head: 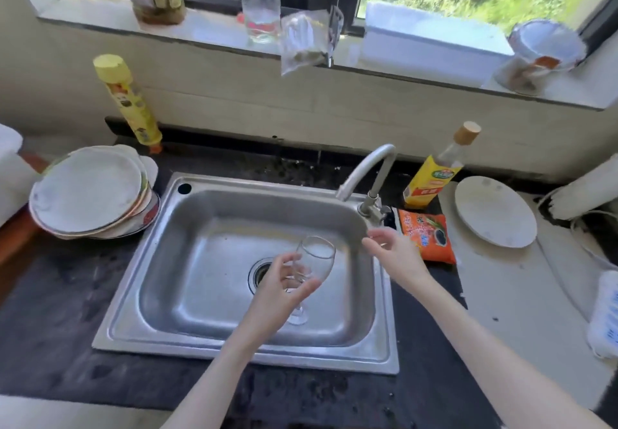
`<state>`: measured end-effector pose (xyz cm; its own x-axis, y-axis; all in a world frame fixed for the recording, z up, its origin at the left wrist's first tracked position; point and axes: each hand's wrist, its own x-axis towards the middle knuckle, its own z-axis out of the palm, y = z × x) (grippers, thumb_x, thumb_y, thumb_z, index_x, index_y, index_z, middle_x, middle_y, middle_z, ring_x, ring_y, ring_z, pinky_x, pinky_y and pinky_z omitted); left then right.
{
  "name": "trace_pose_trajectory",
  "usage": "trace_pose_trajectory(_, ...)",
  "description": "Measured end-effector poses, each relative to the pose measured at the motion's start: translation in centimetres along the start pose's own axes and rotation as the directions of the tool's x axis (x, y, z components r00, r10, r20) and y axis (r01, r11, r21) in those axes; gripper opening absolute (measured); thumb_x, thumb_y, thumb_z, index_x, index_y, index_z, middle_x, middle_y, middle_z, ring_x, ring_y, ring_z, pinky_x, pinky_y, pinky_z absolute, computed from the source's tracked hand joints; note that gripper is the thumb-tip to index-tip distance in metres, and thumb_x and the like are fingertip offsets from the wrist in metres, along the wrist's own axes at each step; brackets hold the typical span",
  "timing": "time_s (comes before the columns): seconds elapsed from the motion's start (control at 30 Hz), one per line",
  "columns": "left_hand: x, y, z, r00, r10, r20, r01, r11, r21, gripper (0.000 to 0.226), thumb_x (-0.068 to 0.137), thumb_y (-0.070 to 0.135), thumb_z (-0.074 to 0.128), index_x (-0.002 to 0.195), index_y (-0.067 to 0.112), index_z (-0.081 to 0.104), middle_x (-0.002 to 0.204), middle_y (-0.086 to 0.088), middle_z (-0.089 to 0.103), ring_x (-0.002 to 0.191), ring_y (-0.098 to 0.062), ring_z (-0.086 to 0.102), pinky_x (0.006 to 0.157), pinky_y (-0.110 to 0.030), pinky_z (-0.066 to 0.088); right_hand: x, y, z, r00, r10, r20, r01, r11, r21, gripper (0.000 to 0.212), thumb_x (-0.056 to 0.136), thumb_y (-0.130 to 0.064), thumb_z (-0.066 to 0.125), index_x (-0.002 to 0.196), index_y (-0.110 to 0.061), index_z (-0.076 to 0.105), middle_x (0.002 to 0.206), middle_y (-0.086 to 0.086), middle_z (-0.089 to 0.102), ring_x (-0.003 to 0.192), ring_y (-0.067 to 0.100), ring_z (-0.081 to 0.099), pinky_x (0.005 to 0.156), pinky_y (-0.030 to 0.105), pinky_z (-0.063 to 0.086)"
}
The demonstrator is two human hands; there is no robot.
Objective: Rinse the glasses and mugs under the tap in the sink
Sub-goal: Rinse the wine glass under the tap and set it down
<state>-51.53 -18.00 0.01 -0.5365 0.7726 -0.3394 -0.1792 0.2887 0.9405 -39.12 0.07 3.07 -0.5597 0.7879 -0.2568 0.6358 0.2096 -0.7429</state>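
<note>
My left hand (279, 289) grips a clear stemmed wine glass (317, 258) by the lower bowl, over the steel sink (214, 214) near the drain (259, 274). The glass tilts with its mouth up and to the right, its foot below my palm. The curved tap (366, 171) stands at the sink's back right corner; no water shows at its spout. My right hand (391, 251) hovers with relaxed fingers over the sink's right rim, just below the tap's base, holding nothing.
Stacked plates (87, 191) sit left of the sink. A yellow bottle (431, 174), an orange packet (428, 236) and a white plate (495, 211) lie to the right. A tall yellow can (128, 100) stands at the back left. Jars and bottles line the windowsill.
</note>
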Motion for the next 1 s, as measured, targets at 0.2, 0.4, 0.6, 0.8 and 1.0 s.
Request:
trace_pose_trajectory(0.2,3.9,-2.8,0.7,0.995,-0.078,-0.059,0.076,0.996,-0.041,0.054,0.065,0.04,0.079,0.109,0.031,0.049,0.104,-0.007,0.064,0.09,-0.025,0.065,0.071,-0.033,0.053,9.0,4.9,0.6,0.949,0.058,-0.311,-0.129,0.969,-0.212,0.042,0.093,-0.016,0.049,0.131,0.002,0.045,0.129,0.023,0.049,0.121,0.035,0.043,0.095,0.035,0.035)
trace_pose_trajectory(0.4,6.6,-2.5,2.4,0.992,-0.086,-0.093,0.075,0.99,-0.118,0.037,0.076,0.018,0.072,0.104,0.027,0.049,0.092,-0.004,0.063,0.081,-0.024,0.066,0.075,-0.034,0.049,10.7,6.9,1.1,0.918,-0.111,-0.382,-0.003,0.959,-0.284,0.028,0.093,-0.011,0.049,0.114,0.002,0.063,0.111,0.022,0.062,0.103,0.036,0.055,0.082,0.032,0.038)
trace_pose_trajectory(0.6,8.1,-2.5,3.3,0.99,-0.105,-0.091,0.096,0.991,-0.096,0.035,0.077,0.024,0.072,0.102,0.03,0.048,0.09,0.0,0.065,0.08,-0.022,0.067,0.076,-0.038,0.05,10.8,7.8,1.5,0.879,-0.238,-0.413,0.078,0.926,-0.368,0.023,0.092,-0.01,0.052,0.102,0.003,0.068,0.096,0.021,0.066,0.09,0.035,0.059,0.072,0.033,0.04)
trace_pose_trajectory(0.8,8.0,-2.4,3.4,0.989,-0.112,-0.102,0.104,0.991,-0.079,0.04,0.077,0.024,0.072,0.109,0.024,0.048,0.092,-0.002,0.066,0.082,-0.026,0.067,0.076,-0.038,0.049,10.2,7.8,2.6,0.868,-0.333,-0.367,0.17,0.896,-0.411,0.02,0.091,-0.005,0.053,0.098,0.005,0.068,0.085,0.022,0.063,0.079,0.034,0.056,0.067,0.037,0.04)
trace_pose_trajectory(1.0,7.7,-2.2,3.5,0.987,-0.122,-0.107,0.114,0.99,-0.078,0.036,0.076,0.024,0.073,0.101,0.03,0.048,0.097,-0.009,0.066,0.077,-0.019,0.067,0.078,-0.04,0.052,10.2,8.5,2.8,0.857,-0.405,-0.318,0.207,0.836,-0.508,0.017,0.088,-0.002,0.055,0.094,0.005,0.069,0.076,0.021,0.061,0.072,0.035,0.055,0.059,0.034,0.039)
